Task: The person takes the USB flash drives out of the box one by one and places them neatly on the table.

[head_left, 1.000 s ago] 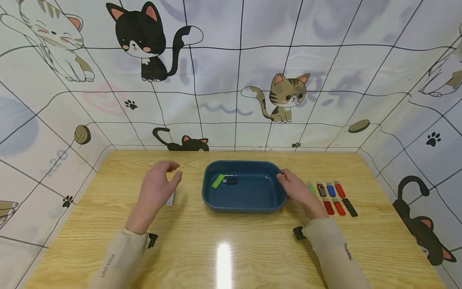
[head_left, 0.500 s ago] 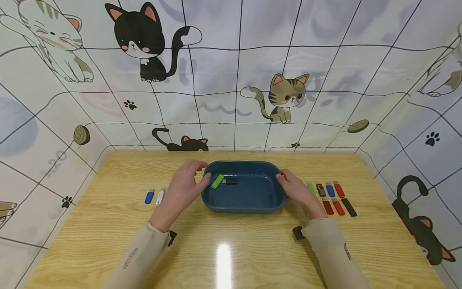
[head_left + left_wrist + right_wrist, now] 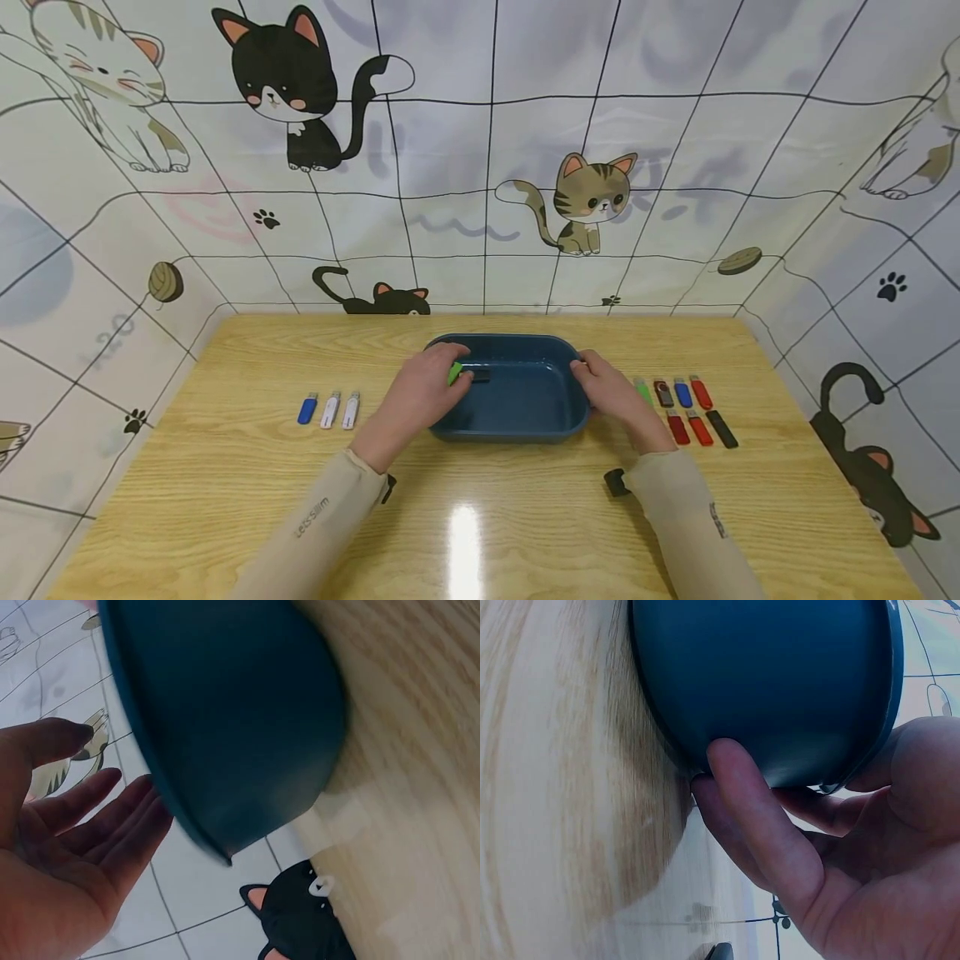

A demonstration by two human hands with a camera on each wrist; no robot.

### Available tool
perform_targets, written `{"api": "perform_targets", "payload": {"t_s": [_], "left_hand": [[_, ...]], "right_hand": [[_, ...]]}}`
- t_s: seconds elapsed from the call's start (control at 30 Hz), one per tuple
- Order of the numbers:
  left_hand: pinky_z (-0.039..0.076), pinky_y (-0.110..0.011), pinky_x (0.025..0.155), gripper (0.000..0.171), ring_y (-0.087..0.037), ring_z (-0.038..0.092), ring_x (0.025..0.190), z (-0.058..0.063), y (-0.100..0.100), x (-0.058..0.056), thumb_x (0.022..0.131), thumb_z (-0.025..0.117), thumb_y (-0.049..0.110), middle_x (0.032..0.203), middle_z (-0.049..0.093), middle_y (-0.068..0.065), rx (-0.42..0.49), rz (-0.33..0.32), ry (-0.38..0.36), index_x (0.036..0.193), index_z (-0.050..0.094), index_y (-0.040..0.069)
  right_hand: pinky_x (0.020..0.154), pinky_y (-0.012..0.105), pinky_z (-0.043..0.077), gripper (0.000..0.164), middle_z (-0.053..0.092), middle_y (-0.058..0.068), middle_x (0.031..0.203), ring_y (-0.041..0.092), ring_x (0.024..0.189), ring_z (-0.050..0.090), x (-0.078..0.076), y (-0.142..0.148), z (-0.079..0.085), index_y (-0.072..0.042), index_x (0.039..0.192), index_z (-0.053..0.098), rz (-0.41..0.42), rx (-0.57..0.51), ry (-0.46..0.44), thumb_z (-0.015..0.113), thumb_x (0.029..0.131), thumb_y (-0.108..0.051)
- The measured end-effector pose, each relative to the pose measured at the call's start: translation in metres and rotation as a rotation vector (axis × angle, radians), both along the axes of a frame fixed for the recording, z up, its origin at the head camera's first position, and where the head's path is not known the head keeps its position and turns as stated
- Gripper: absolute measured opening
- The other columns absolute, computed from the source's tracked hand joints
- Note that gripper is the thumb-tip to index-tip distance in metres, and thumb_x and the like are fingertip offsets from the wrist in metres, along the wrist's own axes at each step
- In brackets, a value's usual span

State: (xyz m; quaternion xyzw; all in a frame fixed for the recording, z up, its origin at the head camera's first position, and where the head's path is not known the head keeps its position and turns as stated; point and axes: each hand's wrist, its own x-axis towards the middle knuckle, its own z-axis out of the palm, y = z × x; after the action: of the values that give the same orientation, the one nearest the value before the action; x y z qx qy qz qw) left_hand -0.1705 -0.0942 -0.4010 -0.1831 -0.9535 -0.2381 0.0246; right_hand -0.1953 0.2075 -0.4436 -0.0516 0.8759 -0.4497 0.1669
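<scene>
A dark blue rectangular bin (image 3: 528,408) stands on the table. My left hand (image 3: 423,387) is over its left end, partly covering a green USB stick (image 3: 454,372) inside. Beside that stick lies a black USB stick (image 3: 481,376). In the left wrist view, the thumb and fingers of the left hand (image 3: 67,847) are spread apart with nothing between them, by the bin's rim. My right hand (image 3: 611,392) grips the bin's right end, thumb over the rim. The right wrist view has its fingers (image 3: 761,817) against the outside wall.
Left of the bin, a blue USB stick (image 3: 307,408) and two white USB sticks (image 3: 330,410) lie in a row. Several more, including a red USB stick (image 3: 701,392) and a long black stick (image 3: 722,429), lie right of it. A cat-printed cloth (image 3: 450,167) surrounds the wooden table (image 3: 525,525).
My left hand has moved right, from above the white sticks to over the bin's left end, uncovering the row of sticks on the left. My right hand keeps its grip on the bin.
</scene>
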Motion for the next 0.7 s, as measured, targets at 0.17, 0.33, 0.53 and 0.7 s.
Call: {"api": "perform_targets", "payload": {"t_s": [0.17,0.33,0.53,0.7], "left_hand": [[0.056,-0.046,0.094,0.037,-0.03,0.066,0.116,-0.007,0.006,-0.004,0.101,0.068,0.024,0.132,0.067,-0.014,-0.032,0.012,0.013,0.132,0.066,0.003],[0.057,-0.047,0.091,0.043,-0.031,0.067,0.114,-0.012,0.012,-0.009,0.1,0.069,0.026,0.132,0.065,-0.018,-0.091,0.036,-0.035,0.136,0.062,0.002],[0.06,-0.044,0.083,0.045,-0.031,0.068,0.098,-0.019,0.015,-0.015,0.099,0.071,0.022,0.12,0.065,-0.022,-0.186,0.054,-0.062,0.133,0.06,-0.006],[0.057,-0.04,0.064,0.028,-0.026,0.059,0.072,-0.024,0.016,-0.019,0.097,0.07,0.011,0.097,0.061,-0.019,-0.233,0.042,-0.036,0.116,0.063,-0.009]], "right_hand": [[0.075,0.046,0.061,0.051,0.045,0.036,0.144,0.046,0.117,0.06,-0.001,0.0,-0.001,0.006,0.153,0.032,-0.002,0.003,0.002,0.034,0.114,-0.027],[0.078,0.047,0.061,0.052,0.045,0.035,0.145,0.046,0.12,0.058,-0.001,0.0,-0.001,0.007,0.153,0.032,-0.005,0.012,0.001,0.034,0.114,-0.027],[0.079,0.047,0.061,0.052,0.045,0.035,0.145,0.046,0.121,0.058,0.0,-0.001,-0.001,0.006,0.153,0.033,-0.012,0.013,-0.009,0.034,0.114,-0.028],[0.079,0.047,0.061,0.051,0.046,0.033,0.144,0.044,0.119,0.059,0.0,-0.001,-0.002,0.006,0.152,0.034,-0.016,0.02,-0.004,0.034,0.114,-0.028]]}}
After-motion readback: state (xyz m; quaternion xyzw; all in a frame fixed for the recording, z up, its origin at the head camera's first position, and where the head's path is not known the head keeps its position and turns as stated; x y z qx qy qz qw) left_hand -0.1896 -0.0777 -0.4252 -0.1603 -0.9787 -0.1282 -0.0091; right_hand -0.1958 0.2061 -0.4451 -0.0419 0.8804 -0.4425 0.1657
